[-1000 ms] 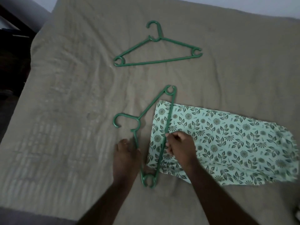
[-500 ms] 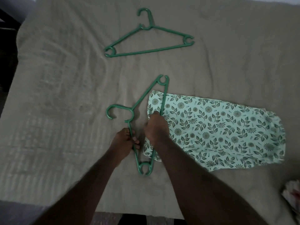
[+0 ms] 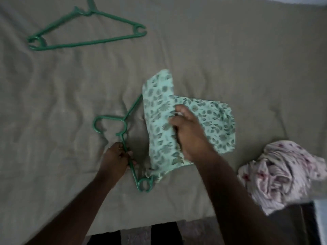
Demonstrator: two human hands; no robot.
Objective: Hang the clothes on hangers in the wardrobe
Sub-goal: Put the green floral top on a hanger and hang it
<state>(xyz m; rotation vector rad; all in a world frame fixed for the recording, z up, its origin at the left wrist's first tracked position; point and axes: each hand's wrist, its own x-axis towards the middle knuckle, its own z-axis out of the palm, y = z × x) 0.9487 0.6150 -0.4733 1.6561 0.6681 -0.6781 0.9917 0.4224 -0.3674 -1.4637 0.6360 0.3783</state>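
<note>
Item: green floral cloth, lying mid-bed, its left part turned over the long bar of the near green hanger, the rest spread rightward under the right hand. Right hand: fingers bent round a fold of the cloth, gripping it. Left hand: closed round the hanger's near sloping arm, pinning the frame to the tan bed cover. Step judged in hand: draping the cloth over the bar. Done well, the fold wanted roughly equal lengths either side of the bar, edges squared, the cloth centred between the end notches, and the left hand bracing the frame against sliding. The thin fabric looked apt to slip off on lifting if left lopsided. Also present: a second green hanger, far left, well apart from the work; a crumpled pink garment, near right at the bed's edge, not yet hung; dark floor at the near edge. No wardrobe in view. Obstruction: the pink heap, just right of the right forearm, might be brushed on the lift.
</note>
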